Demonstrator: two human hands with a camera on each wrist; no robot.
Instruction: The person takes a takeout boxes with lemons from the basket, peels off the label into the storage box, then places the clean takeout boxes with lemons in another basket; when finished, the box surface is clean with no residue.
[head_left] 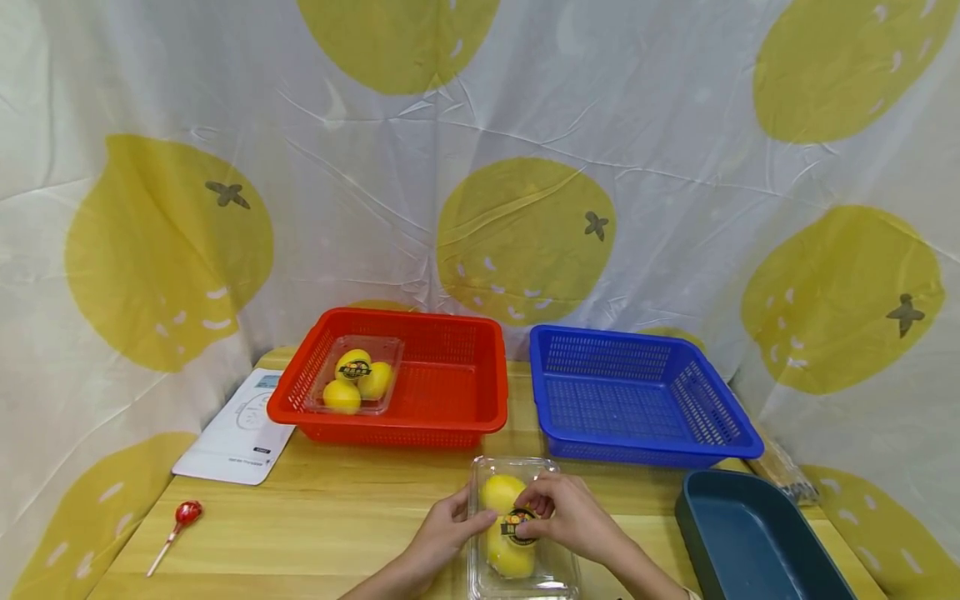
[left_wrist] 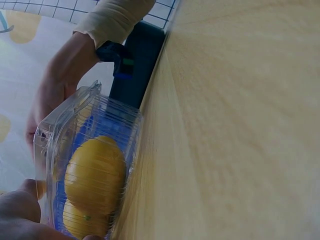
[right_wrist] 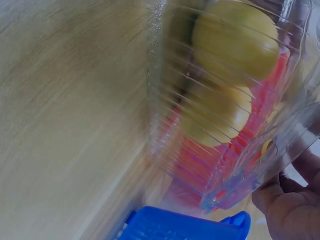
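We note a clear plastic box (head_left: 558, 577) with yellow fruit (head_left: 512, 562) inside, at the near middle of the wooden counter (head_left: 337, 521). Left hand (head_left: 438, 533): clamped on the box's left side, thumb over the lid. Right hand (head_left: 573, 517): fingers bent, thumb on the dark round label (head_left: 513, 525) on the lid; we cannot tell whether it pinches the label or only presses it. Both wrist views show fruit through the ribbed wall.

Behind the box we record a red basket (head_left: 442, 435) to the left, holding a second box (head_left: 392, 352) of three yellow fruits, also labelled, and a blue basket (head_left: 637, 452) to the right. A dark teal tray (head_left: 693, 537) sits at the near right. At left: a white printed sheet (head_left: 225, 458), partly behind the red basket, and a red lollipop (head_left: 188, 512) nearer us.
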